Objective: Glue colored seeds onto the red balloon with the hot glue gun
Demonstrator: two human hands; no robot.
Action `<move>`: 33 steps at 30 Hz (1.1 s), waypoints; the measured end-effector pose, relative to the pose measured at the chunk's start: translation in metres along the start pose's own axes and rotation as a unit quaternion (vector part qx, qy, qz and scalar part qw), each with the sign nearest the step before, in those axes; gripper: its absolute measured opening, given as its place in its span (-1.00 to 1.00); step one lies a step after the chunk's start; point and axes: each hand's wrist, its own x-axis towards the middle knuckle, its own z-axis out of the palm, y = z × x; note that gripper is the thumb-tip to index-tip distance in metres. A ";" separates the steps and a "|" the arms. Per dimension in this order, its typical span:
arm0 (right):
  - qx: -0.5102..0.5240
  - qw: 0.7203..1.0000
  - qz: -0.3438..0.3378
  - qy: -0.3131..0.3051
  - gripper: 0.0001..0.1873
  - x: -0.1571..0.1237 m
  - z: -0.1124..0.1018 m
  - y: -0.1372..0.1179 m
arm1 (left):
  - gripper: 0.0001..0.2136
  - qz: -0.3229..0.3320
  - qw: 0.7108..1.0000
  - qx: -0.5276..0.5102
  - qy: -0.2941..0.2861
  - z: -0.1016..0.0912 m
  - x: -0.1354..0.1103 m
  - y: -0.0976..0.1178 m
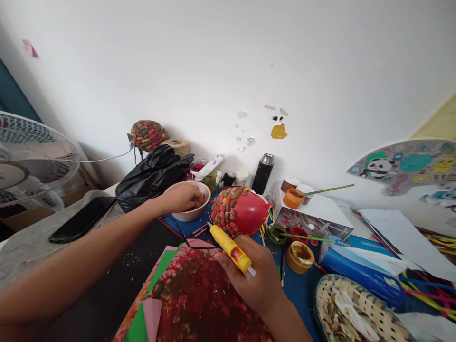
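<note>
My left hand (185,198) reaches into a white bowl (188,216), its fingers bent down among brownish-orange pieces; the fingertips are hidden. A yellow hot glue gun (231,249) is gripped in my right hand (258,278), with its nozzle pointing away toward a red balloon (251,213). The balloon lies on its side, knot to the right. Its left half is covered with red, green and orange pieces (226,209) that look like painted peanut shells. Below my right hand lies a paint-stained red sheet (199,294) over green and pink paper.
A finished-looking covered ball (148,135), black plastic bag (149,178) and twine roll (176,147) stand at the back left. Paint jars (299,256), a black thermos (262,173), a blue tissue pack (363,270) and a woven basket (322,304) sit rightward. A fan (32,161) stands left.
</note>
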 end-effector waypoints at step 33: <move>0.295 0.908 0.255 0.153 -0.43 0.002 0.005 -0.001 | -0.82 0.055 0.846 -0.489 0.204 0.040 -0.067 0.156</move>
